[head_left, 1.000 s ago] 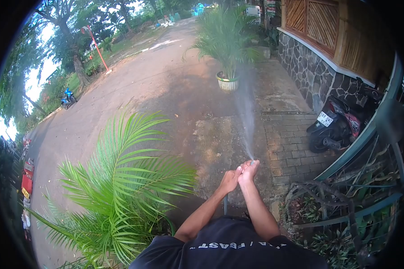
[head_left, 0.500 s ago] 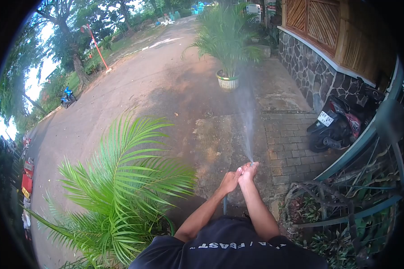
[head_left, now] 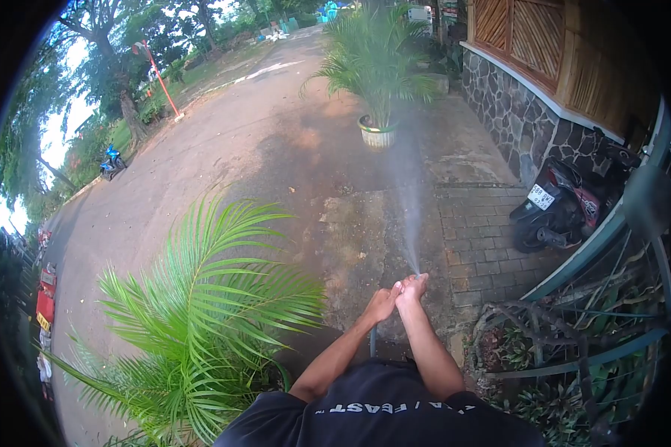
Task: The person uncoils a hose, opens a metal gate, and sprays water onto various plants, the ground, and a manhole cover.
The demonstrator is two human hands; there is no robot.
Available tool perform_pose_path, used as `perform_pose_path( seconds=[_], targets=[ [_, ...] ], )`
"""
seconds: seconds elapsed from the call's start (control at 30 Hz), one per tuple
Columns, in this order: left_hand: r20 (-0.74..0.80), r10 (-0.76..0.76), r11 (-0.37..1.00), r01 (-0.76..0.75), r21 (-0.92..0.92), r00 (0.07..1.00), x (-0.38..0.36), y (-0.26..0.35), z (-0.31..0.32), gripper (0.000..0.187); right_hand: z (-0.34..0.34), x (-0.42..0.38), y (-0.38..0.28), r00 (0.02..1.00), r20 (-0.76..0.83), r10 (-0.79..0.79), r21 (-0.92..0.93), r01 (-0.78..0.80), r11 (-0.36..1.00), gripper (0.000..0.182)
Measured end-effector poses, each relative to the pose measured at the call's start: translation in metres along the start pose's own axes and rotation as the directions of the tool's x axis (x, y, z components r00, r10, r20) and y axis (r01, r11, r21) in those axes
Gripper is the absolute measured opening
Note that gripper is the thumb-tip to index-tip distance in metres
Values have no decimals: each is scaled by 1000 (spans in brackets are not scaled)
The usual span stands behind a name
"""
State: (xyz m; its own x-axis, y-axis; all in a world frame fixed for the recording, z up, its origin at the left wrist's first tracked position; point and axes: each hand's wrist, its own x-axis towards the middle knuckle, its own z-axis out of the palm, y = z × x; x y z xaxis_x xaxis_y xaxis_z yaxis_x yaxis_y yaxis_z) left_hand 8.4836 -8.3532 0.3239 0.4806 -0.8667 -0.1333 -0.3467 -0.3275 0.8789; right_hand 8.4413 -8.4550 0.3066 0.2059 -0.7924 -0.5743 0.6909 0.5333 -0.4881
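Observation:
Both my hands are close together in front of my chest, wrapped round a hose [head_left: 373, 341] whose grey length hangs below them. My right hand [head_left: 412, 289] closes on its end, from which a spray of water [head_left: 412, 223] fans out forward. Just behind it, my left hand [head_left: 385, 302] is closed on the hose too; the fingers partly hide the grip. The mist reaches toward a tall palm [head_left: 380, 59] in a white pot [head_left: 378, 135] ahead. A nearer palm [head_left: 201, 305] spreads its fronds left of my arms.
At right stand a parked motorcycle [head_left: 563, 205] on brick paving [head_left: 473, 246], a stone wall [head_left: 499, 97] and a green metal frame [head_left: 596, 261] among branches. A road [head_left: 179, 171] runs along the left, with a blue motorbike [head_left: 112, 162] at its far edge.
My hands have dipped very slightly, still holding the hose. The spray continues toward the potted palm, and the wet patch beside the pot looks a little larger.

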Motion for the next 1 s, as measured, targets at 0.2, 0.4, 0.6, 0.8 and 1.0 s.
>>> perform_pose_path(
  seconds=[0.2, 0.4, 0.6, 0.8, 1.0],
  targets=[
    [-8, -37, 999, 37, -10, 999, 4, -12, 9, 78, -7, 8, 4, 998, -58, 2, -28, -3, 1000, 41],
    [6, -75, 997, 75, 18, 997, 4, -15, 11, 80, -17, 19, 9, 995, -88, 36, -27, -38, 999, 41],
    [108, -160, 985, 151, 85, 981, 7, -19, 10, 84, -31, 39, 21, 993, -116, 12, -52, -18, 998, 46],
    [114, -153, 986, 144, 79, 982, 9, -24, 12, 85, -26, 27, 15, 992, -119, 40, -8, -42, 999, 42],
    [117, -131, 989, 123, 78, 984, 5, -15, 8, 86, -24, 24, 13, 995, -98, 3, -41, -7, 999, 42]
  ],
)
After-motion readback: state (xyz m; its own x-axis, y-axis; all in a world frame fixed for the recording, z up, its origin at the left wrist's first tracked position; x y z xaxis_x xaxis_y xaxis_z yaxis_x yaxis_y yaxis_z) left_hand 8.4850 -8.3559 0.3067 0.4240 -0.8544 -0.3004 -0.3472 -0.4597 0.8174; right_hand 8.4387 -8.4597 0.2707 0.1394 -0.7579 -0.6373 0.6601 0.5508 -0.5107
